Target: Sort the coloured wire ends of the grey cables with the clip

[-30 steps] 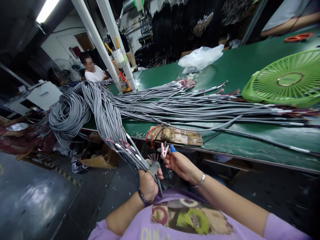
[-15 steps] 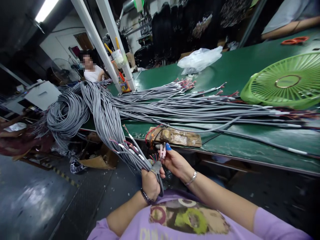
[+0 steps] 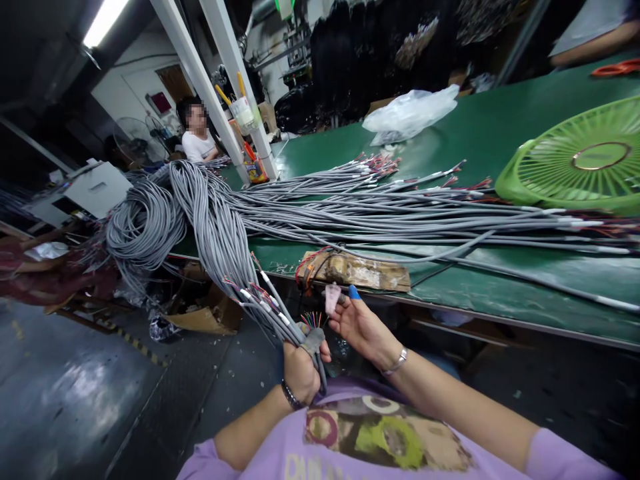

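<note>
My left hand (image 3: 299,369) is closed round a bunch of grey cables (image 3: 260,303) that hang down from the green table (image 3: 500,280). Coloured wire ends (image 3: 311,319) fan out above its thumb. My right hand (image 3: 361,327), wearing a blue fingertip cover and a bracelet, pinches a small pink clip-like tool (image 3: 331,297) just right of those wire ends. A large heap of the same grey cables (image 3: 350,213) lies across the table and drapes over its left end.
A worn wooden block (image 3: 355,270) with wires sits at the table's near edge. A green fan grille (image 3: 580,160) lies at right, a plastic bag (image 3: 410,113) farther back. Another person (image 3: 197,137) sits behind the cable coils. White posts (image 3: 220,87) stand at the table's left end.
Both hands stay close together; the right hand has turned the pink tool slightly. The view has shifted a little to the left.
</note>
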The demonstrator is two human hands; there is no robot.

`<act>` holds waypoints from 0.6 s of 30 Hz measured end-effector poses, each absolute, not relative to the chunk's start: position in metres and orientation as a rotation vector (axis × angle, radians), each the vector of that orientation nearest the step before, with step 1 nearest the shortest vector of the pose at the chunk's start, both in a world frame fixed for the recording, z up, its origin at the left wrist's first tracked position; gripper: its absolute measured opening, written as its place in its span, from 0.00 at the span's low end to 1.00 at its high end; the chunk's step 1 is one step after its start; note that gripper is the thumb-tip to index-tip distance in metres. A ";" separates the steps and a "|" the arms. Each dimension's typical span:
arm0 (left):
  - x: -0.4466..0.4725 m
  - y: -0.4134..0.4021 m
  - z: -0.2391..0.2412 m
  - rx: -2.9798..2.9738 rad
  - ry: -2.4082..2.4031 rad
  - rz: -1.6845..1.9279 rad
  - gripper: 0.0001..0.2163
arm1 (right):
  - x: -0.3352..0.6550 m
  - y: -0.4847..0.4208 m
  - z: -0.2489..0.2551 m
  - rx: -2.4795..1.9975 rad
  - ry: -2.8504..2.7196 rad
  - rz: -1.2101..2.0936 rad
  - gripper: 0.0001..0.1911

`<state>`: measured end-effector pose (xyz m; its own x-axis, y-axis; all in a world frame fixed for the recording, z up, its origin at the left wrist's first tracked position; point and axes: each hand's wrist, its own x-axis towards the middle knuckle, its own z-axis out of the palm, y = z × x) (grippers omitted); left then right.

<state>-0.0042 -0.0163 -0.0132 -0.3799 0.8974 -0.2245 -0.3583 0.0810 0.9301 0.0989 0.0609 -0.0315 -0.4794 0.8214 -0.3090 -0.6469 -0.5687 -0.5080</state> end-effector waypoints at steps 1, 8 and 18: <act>-0.006 -0.018 -0.014 0.606 1.303 1.535 0.14 | 0.101 0.060 -0.033 -0.664 -0.392 2.112 0.15; -0.010 -0.026 -0.018 0.607 1.310 1.575 0.14 | 0.112 0.045 -0.042 -0.692 -0.454 2.179 0.12; -0.007 -0.038 -0.019 0.733 1.327 1.501 0.16 | 0.110 0.014 -0.014 -0.746 -1.117 2.016 0.13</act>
<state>-0.0066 -0.0375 -0.0190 -0.3529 0.9227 -0.1552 -0.2671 0.0596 0.9618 0.1098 0.0138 -0.0144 -0.5860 0.7973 -0.1449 -0.2998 -0.3794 -0.8753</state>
